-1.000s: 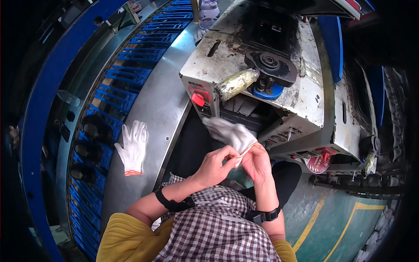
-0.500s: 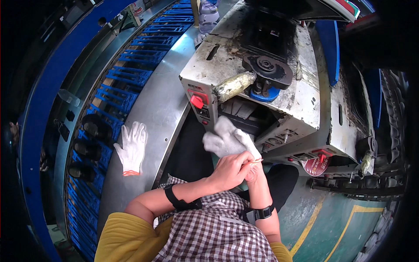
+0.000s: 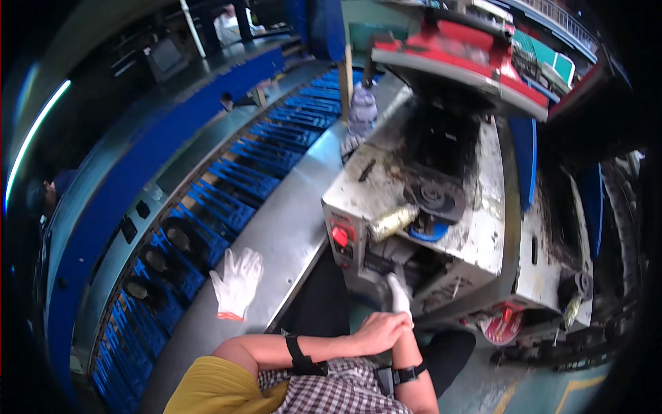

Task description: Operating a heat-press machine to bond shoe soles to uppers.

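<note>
Left hand [image 3: 380, 332]: bare, closed on the cuff of the worn glove, where it meets the right wrist
Right hand [image 3: 397, 288]: inside the glove and blurred; I cannot tell whether its fingers are open or curled
Worn glove [image 3: 400, 302]: white, on the right hand, near the open recess in the machine front
Loose glove [image 3: 238, 279]: white with an orange-red cuff, flat on the table, fingers spread away from the person, to the left of both hands and well apart from them
Table [image 3: 293, 224]: bare metal strip between the machine and the blue slats [image 3: 238, 183]
Dark rounded pieces [image 3: 181, 238]: three in a row on the slats, left of the loose glove
Machine [image 3: 348, 196]: white and stained, with a red switch [image 3: 340, 237] on its front and a yellowish wrapped handle [image 3: 393, 222] above the recess
Bottle [image 3: 363, 110]: purple, standing by the machine's far left corner
Clothing: checked apron [image 3: 334, 395] and yellow sleeve [image 3: 224, 388]
</note>
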`<state>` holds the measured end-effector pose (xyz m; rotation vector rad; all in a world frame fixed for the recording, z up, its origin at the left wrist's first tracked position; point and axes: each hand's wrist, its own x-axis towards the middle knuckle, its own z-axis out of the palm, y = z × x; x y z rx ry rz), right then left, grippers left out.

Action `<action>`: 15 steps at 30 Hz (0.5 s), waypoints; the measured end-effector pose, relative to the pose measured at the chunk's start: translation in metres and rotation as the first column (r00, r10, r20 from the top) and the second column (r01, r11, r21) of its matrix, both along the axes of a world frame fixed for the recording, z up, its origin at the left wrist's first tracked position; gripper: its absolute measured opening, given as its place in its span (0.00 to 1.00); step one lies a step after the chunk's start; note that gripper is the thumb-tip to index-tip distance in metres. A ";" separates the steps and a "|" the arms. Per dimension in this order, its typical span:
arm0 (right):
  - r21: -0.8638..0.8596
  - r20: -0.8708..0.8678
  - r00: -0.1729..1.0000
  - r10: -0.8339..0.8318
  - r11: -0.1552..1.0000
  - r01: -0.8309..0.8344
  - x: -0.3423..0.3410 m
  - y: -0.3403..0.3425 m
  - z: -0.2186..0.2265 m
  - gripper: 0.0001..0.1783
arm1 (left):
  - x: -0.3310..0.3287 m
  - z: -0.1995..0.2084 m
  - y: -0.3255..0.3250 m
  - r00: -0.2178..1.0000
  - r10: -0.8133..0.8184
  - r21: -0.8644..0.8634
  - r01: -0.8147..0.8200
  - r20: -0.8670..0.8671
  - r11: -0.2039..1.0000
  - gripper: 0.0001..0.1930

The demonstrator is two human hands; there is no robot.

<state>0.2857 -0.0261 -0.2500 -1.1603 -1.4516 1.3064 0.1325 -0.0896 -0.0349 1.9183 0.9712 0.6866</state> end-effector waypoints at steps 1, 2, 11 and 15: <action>-0.470 -0.539 0.619 -0.572 0.814 0.342 -0.072 0.008 0.091 0.30 | -0.023 -0.016 0.002 0.997 0.036 0.049 -0.033 -0.071 0.998 0.09; -0.550 -0.599 0.460 -0.655 0.754 0.358 -0.068 0.000 0.112 0.29 | -0.025 -0.021 0.004 0.993 -0.010 0.107 0.023 -0.116 0.994 0.10; -0.745 -0.668 -0.156 -0.728 0.654 0.136 -0.039 -0.004 0.116 0.10 | -0.022 -0.038 0.024 0.849 0.140 -0.097 -0.218 -0.509 0.971 0.17; -0.831 -0.530 -0.021 -0.848 0.515 0.211 -0.040 -0.007 0.106 0.16 | -0.024 -0.056 0.007 0.854 0.032 -0.146 -0.125 -0.520 0.981 0.22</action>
